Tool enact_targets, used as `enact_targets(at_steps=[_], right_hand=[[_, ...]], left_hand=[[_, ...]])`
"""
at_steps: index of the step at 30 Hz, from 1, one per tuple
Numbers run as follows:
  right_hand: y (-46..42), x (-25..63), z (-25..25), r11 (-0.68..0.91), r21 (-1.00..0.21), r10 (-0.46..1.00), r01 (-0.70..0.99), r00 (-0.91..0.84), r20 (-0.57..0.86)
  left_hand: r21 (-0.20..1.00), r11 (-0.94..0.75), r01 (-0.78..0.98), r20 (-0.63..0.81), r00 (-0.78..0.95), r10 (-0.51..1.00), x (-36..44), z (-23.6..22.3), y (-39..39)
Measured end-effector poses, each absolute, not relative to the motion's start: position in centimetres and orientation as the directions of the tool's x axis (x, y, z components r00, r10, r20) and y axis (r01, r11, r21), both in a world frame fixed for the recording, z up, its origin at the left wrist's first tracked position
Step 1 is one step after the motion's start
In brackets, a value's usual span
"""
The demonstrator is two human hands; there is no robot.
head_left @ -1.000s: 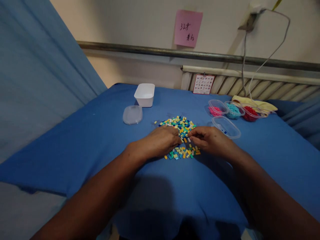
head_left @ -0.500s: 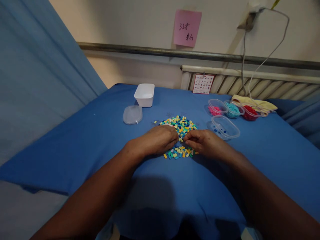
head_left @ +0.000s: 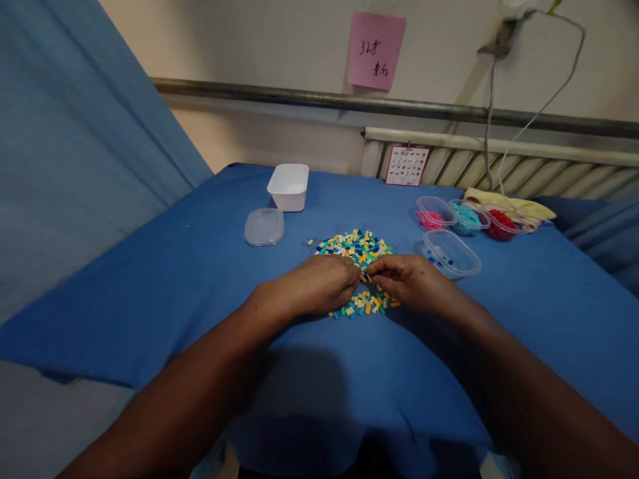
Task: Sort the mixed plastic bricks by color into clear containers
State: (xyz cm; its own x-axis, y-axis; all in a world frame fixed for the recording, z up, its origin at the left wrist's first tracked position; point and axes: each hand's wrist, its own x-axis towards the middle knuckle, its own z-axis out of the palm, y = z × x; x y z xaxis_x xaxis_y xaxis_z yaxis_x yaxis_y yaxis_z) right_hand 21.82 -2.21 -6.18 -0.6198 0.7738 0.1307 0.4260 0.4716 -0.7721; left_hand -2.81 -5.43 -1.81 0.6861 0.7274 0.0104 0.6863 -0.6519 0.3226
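Observation:
A pile of small toy building bricks (head_left: 349,245) in yellow, teal, blue and white lies mid-table, with a looser group of bricks (head_left: 367,304) in front of it. My left hand (head_left: 332,283) is closed at the near left of the pile, its fingers curled down; whatever they hold is hidden. Close beside it, my right hand (head_left: 403,279) has thumb and forefinger pinched together at the pile's near right edge. Anything between those fingertips is too small to make out.
A white tub (head_left: 289,188) and a clear lid (head_left: 264,227) are at the back left. On the right stand clear boxes of pink pieces (head_left: 430,221), turquoise pieces (head_left: 465,218) and red pieces (head_left: 500,225). Nearer is a clear box (head_left: 456,253) with several blue bricks. Behind lies a yellow cloth (head_left: 492,199).
My left hand has shifted slightly right and down, closer to the right hand. The right hand stays pinched in nearly the same spot.

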Motion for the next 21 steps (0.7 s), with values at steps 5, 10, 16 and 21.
enact_targets(at_steps=[5, 10, 16, 21], right_hand=[[-2.4, 21.1, -6.5, 0.272, -0.919, 0.839, 0.286, -0.538, 0.081], [-2.7, 19.4, -6.7, -0.134, -0.990, 0.880, -0.041, -0.465, -0.099], [-2.8, 18.8, -6.9, -0.287, -0.931, 0.890, -0.224, -0.423, -0.173], [-2.7, 18.8, -6.9, -0.364, -0.893, 0.867, -0.265, -0.447, -0.221]], left_hand=[[0.757, -0.427, 0.496, 0.141, 0.513, 0.847, -2.9, -2.5, -4.3], [0.738, -0.459, 0.495, 0.250, 0.431, 0.867, -2.0, -3.6, -4.1], [0.547, -0.647, 0.531, 0.467, 0.447, 0.763, -1.4, -4.2, -4.2], [0.506, -0.657, 0.559, 0.478, 0.452, 0.753, -1.1, -4.0, -4.5]])
